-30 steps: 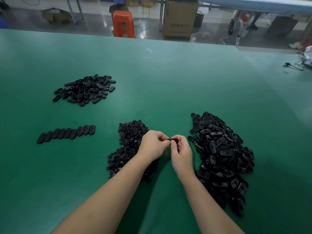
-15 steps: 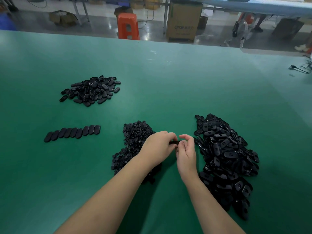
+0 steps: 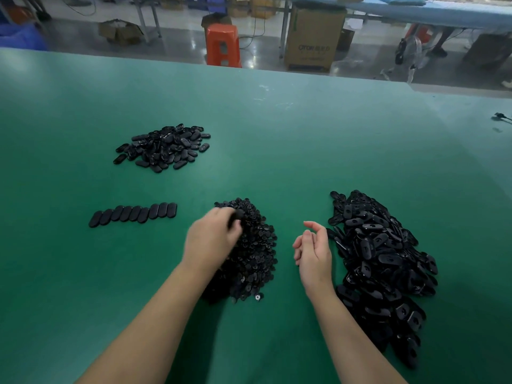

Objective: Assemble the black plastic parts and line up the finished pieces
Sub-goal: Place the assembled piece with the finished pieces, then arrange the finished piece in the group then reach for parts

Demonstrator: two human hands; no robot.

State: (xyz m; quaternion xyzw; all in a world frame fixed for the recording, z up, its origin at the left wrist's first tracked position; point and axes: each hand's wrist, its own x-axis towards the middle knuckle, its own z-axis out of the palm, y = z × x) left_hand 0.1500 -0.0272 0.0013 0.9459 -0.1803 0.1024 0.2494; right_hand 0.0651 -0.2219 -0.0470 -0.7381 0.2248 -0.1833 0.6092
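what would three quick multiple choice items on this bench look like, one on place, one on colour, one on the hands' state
1. Where does the row of finished pieces lie?
A. left of the pile of small parts
B. on top of the right pile
C. beside the orange stool

2. What colour is the table?
A. grey
B. green
C. white

3. What is the right hand doing?
A. gripping an oval shell
B. pressing flat on the table
C. holding nothing, fingers loosely curled

Answers: 1 A, the row sits on the mat left of the pile of small parts. 2 B, the surface is green all over. 3 C, its palm is bare, while the blurred left hand holds a dark piece.
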